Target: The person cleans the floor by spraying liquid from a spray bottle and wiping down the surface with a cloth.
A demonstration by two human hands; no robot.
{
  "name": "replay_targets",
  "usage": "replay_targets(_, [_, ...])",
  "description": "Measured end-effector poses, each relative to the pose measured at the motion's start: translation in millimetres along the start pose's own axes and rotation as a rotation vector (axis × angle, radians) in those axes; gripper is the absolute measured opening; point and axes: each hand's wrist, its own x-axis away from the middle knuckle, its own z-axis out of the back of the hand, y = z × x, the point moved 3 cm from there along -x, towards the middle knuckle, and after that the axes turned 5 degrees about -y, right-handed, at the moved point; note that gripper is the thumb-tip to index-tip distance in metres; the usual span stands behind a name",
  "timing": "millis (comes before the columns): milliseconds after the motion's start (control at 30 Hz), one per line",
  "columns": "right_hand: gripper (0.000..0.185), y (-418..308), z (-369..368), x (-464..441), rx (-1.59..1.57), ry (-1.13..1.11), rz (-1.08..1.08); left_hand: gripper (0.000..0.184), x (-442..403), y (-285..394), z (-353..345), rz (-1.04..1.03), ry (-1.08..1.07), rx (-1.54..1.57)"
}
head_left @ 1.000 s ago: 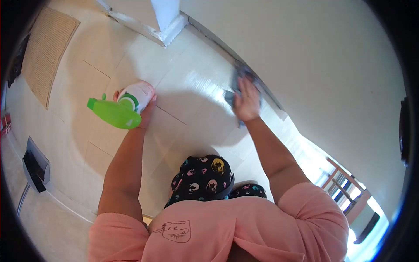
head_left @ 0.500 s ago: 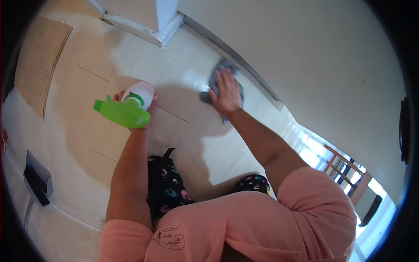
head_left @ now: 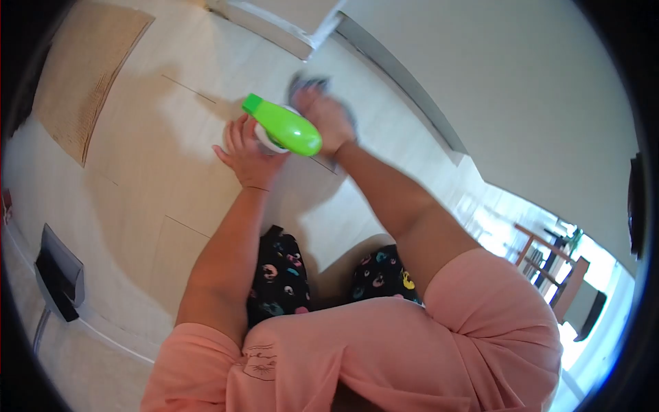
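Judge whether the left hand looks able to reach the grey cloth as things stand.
Probably not directly: the spray bottle seems to be between the left hand and the grey cloth, which the right hand partly covers.

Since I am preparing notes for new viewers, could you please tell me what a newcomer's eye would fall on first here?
Probably the bright green-topped bottle, above the middle of the view, with the left hand, fingers spread, close at its left. Next comes the blurred right hand just right of it, over a grey cloth on the pale floor. The pink shirt fills much of the lower edge.
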Motion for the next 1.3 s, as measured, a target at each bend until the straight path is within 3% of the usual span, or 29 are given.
replay_targets(33, [0.058,-33.5,-16.9,34.6,-0.133,0.049,-0.014,0.094,0.0,-8.6,5.3,-0.031,-0.021,0.027])
replay_targets(67, [0.058,-60.8,-19.8,62.0,-0.209,-0.218,-0.054,0.094,-6.1,-16.1,16.8,-0.058,-0.034,0.016])
replay_targets(100, [0.062,-85.3,-44.8,94.2,-0.232,-0.269,0.139,0.092,-18.2,-26.6,32.0,-0.08,-0.037,0.069])
replay_targets(133, [0.063,-104.3,-84.1,128.6,-0.048,-0.238,0.415,0.091,-30.9,-38.1,44.9,-0.095,-0.033,0.127])
replay_targets(167, [0.061,-110.7,-104.7,155.2,-0.085,-0.254,0.551,0.091,-39.7,-49.5,53.5,-0.099,-0.035,0.122])
replay_targets(267, [0.057,-80.3,-73.1,136.6,-0.01,-0.33,0.675,0.087,-67.3,-93.1,50.7,0.196,-0.264,0.336])
replay_targets(300, [0.061,-56.7,-65.4,111.3,-0.015,-0.274,0.542,0.084,-72.0,-105.0,44.9,0.091,-0.124,0.154])
replay_targets(333, [0.061,-24.5,-38.9,81.2,-0.294,-0.276,0.266,0.082,-73.2,-111.6,37.7,-0.016,0.011,-0.024])
replay_targets(367, [0.059,-11.2,8.7,55.9,-0.031,-0.142,0.124,0.083,-72.3,-112.6,31.4,-0.044,0.066,0.026])
replay_targets(400, [0.057,27.2,14.6,32.6,0.068,0.096,0.143,0.083,-71.6,-112.2,25.7,-0.075,0.119,0.075])
replay_targets(500, [0.052,102.8,46.6,-27.5,0.155,0.322,-0.006,0.084,-68.9,-103.7,28.9,-0.049,0.095,0.098])
replay_targets(567, [0.051,98.9,50.8,-38.8,0.176,0.351,-0.024,0.082,-71.7,-88.8,35.8,-0.167,0.149,-0.165])
replay_targets(633, [0.053,82.9,41.9,-32.3,0.174,0.44,-0.067,0.08,-70.3,-97.0,31.1,-0.147,0.079,-0.271])
replay_targets(667, [0.054,60.3,27.6,-25.8,0.129,0.352,-0.073,0.078,-72.3,-100.2,26.6,-0.116,0.04,-0.384])
replay_targets(733, [0.058,-25.1,-1.5,23.4,0.121,0.072,0.153,0.073,-72.6,-99.4,30.7,-0.126,0.039,-0.36])
replay_targets(767, [0.06,-53.9,-54.3,58.0,-0.141,-0.002,0.178,0.068,-71.9,-98.0,32.5,-0.133,0.036,-0.355])
replay_targets(800, [0.06,-86.3,-48.3,94.0,-0.254,-0.346,0.143,0.068,-70.2,-97.6,33.3,-0.157,0.022,-0.348])
replay_targets(867, [0.059,-100.9,-98.7,177.3,-0.145,-0.116,0.495,0.068,-73.0,-97.3,33.5,-0.182,0.057,-0.341])
replay_targets(933, [0.061,-67.1,-103.7,200.9,-0.101,-0.184,0.496,0.068,-75.8,-98.1,31.9,-0.21,0.111,-0.316])
replay_targets(1033, [0.069,3.0,-65.9,196.5,0.023,-0.222,0.246,0.08,-78.3,-97.6,31.3,-0.082,-0.093,-0.407])
replay_targets(1100, [0.069,54.8,-28.1,174.8,0.105,-0.156,0.063,0.08,-77.3,-98.3,28.0,-0.089,-0.044,-0.404])
replay_targets(1200, [0.059,130.8,5.0,145.8,0.135,0.201,-0.191,0.079,-79.7,-89.6,27.2,-0.117,0.062,-0.362])
replay_targets(1233, [0.055,139.0,11.0,139.6,0.167,0.349,-0.304,0.079,-77.5,-86.6,30.9,-0.123,0.098,-0.315])
replay_targets(1300, [0.053,117.9,-4.7,135.2,0.057,0.405,-0.446,0.077,-79.0,-82.9,35.3,-0.113,0.037,-0.353])
